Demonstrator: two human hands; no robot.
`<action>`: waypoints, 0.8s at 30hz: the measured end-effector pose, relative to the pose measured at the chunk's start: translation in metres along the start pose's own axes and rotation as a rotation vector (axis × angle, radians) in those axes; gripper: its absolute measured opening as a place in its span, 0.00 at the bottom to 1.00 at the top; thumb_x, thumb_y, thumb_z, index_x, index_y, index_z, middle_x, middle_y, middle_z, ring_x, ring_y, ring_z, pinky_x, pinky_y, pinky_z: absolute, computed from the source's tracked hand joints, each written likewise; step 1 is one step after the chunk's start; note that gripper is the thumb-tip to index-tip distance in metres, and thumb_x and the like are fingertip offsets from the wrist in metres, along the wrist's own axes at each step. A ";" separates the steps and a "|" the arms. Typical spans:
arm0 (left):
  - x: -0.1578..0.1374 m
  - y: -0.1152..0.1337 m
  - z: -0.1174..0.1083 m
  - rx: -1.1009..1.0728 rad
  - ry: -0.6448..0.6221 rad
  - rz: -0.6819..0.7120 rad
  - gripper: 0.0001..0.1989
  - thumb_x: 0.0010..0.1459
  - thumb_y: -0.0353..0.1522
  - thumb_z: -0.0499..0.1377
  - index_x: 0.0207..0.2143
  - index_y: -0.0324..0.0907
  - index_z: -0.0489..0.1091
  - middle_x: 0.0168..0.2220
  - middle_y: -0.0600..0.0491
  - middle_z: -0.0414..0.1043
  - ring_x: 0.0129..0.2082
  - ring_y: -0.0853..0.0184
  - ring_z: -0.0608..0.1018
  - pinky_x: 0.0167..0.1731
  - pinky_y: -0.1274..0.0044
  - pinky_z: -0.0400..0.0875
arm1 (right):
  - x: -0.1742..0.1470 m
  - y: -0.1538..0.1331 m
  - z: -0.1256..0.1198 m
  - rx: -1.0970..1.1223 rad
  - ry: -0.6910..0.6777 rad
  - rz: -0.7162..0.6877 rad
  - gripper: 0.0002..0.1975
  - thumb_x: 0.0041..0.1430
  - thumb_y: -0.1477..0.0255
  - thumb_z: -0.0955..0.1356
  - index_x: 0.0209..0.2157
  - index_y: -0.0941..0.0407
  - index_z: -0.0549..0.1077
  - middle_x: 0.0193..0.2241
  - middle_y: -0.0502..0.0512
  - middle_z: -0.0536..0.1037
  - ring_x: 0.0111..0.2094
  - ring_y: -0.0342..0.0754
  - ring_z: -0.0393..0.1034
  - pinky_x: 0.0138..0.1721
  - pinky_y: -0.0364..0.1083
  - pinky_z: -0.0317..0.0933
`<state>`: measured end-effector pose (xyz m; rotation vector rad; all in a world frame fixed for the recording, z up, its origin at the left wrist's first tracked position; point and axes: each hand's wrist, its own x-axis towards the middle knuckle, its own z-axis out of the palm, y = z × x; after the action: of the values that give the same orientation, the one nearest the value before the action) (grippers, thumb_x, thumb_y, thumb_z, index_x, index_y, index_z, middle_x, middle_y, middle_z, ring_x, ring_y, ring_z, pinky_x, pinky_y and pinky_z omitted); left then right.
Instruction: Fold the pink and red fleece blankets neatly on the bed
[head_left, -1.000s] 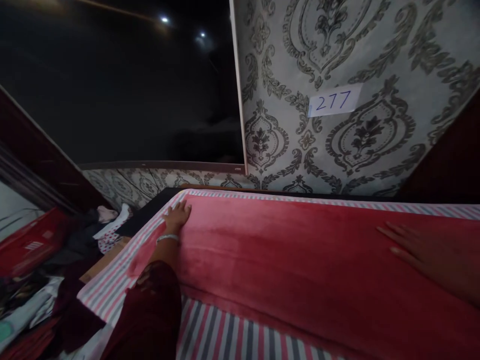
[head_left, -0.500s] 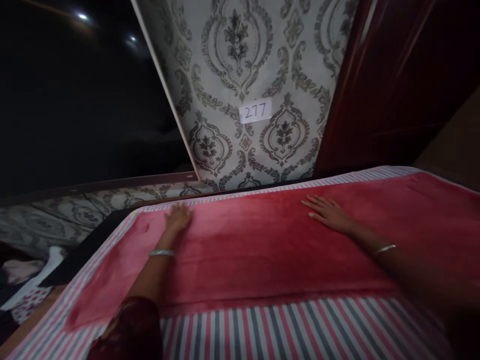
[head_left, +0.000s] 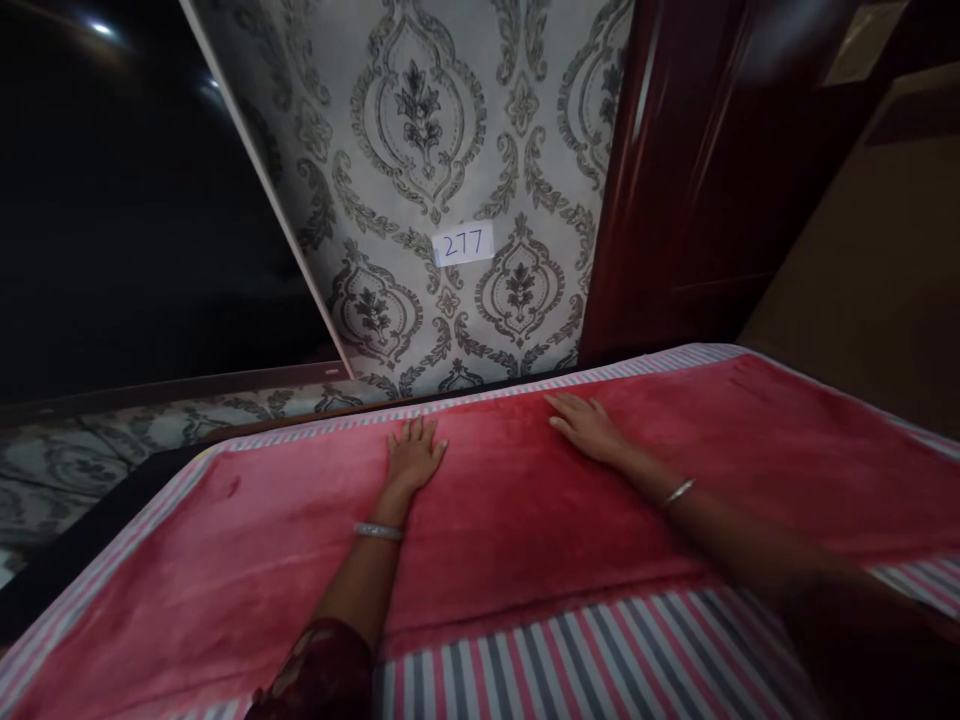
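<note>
A plush red cloth (head_left: 480,530) lies spread across a striped cloth (head_left: 555,665), looking mostly flattened; faint ripples and a small dark crease or mark at far left remain. The left hand (head_left: 415,458) and right hand (head_left: 589,428) rest on its far half, palms down, fingers extended, gripping nothing. Beyond, a patterned wall (head_left: 420,120) bounds the far side, with a dark screen (head_left: 142,220) left and a dark red panel (head_left: 697,200) right

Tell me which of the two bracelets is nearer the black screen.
The left bracelet, on the wrist of the left hand resting on the red cloth; the right bracelet sits farther from the black screen.
</note>
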<state>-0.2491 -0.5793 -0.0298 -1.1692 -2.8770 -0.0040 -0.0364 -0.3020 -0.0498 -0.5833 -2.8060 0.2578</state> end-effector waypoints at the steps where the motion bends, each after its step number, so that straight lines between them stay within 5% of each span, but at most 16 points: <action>1: 0.001 0.000 -0.001 0.001 -0.003 0.000 0.31 0.70 0.45 0.42 0.71 0.45 0.52 0.74 0.45 0.45 0.73 0.51 0.50 0.67 0.50 0.49 | 0.006 -0.018 0.000 -0.005 0.007 -0.053 0.30 0.72 0.56 0.54 0.71 0.48 0.56 0.70 0.58 0.56 0.71 0.60 0.47 0.67 0.69 0.44; 5: 0.005 0.001 -0.002 0.017 -0.019 0.002 0.31 0.70 0.44 0.41 0.72 0.45 0.51 0.74 0.45 0.44 0.73 0.51 0.50 0.66 0.50 0.50 | 0.028 -0.083 0.010 0.015 -0.156 -0.246 0.31 0.72 0.54 0.56 0.72 0.46 0.53 0.72 0.55 0.49 0.73 0.59 0.39 0.69 0.68 0.36; 9: 0.009 -0.002 0.001 0.044 -0.008 0.001 0.31 0.70 0.43 0.41 0.72 0.44 0.51 0.74 0.44 0.44 0.73 0.51 0.50 0.66 0.50 0.51 | 0.041 -0.078 0.013 0.036 -0.235 -0.272 0.30 0.72 0.52 0.55 0.71 0.45 0.55 0.73 0.51 0.49 0.73 0.57 0.41 0.70 0.66 0.35; 24: 0.022 -0.015 0.012 0.072 0.026 0.027 0.32 0.68 0.39 0.39 0.71 0.41 0.53 0.73 0.45 0.47 0.73 0.53 0.50 0.66 0.50 0.52 | -0.030 0.255 -0.060 -0.186 -0.116 0.481 0.34 0.70 0.52 0.50 0.72 0.48 0.51 0.73 0.54 0.47 0.73 0.60 0.39 0.68 0.70 0.38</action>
<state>-0.2755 -0.5748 -0.0413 -1.1864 -2.8136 0.0833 0.1003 -0.0765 -0.0568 -1.3263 -2.7745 0.1220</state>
